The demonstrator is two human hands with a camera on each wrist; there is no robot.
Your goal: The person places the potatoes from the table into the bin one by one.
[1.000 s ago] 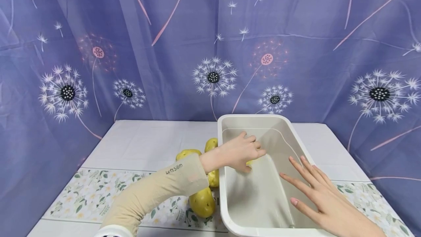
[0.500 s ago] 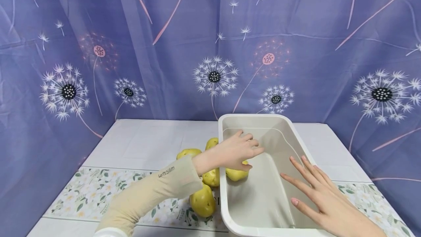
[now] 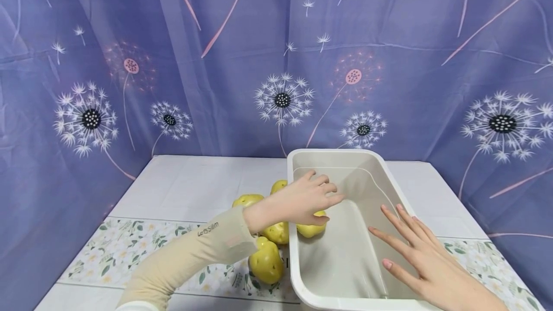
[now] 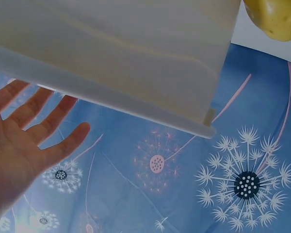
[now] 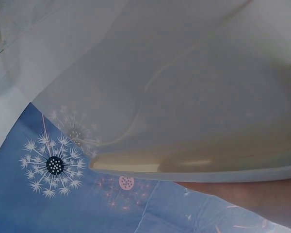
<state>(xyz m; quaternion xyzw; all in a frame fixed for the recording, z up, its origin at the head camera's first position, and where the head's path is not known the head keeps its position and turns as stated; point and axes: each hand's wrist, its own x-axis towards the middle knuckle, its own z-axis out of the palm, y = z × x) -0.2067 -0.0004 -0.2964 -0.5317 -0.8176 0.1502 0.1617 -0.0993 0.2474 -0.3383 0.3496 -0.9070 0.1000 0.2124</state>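
My left hand (image 3: 306, 199), in a beige sleeve, hovers over the left part of a white plastic bin (image 3: 294, 263) with its fingers spread and nothing gripped. Partly hidden beneath it, a yellow potato (image 3: 310, 231) lies inside the bin by the left wall. In the left wrist view the same hand (image 4: 19, 141) shows loose fingers beyond the bin's rim (image 4: 111, 104). My right hand (image 3: 425, 263) is held over the bin's right rim, fingers extended, holding nothing. In the right wrist view the bin wall (image 5: 194, 97) covers most of the picture.
Left of the bin, several more potatoes sit on the table, among them a front potato (image 3: 266, 263), a middle potato (image 3: 276, 233) and a back-left potato (image 3: 247, 200). A floral strip (image 3: 142, 253) crosses the white table. A purple dandelion-print curtain (image 3: 224, 109) hangs behind.
My left hand has drawn back slightly to the left, and the potato in the bin, mostly covered before, shows below it. The right hand has stayed put.
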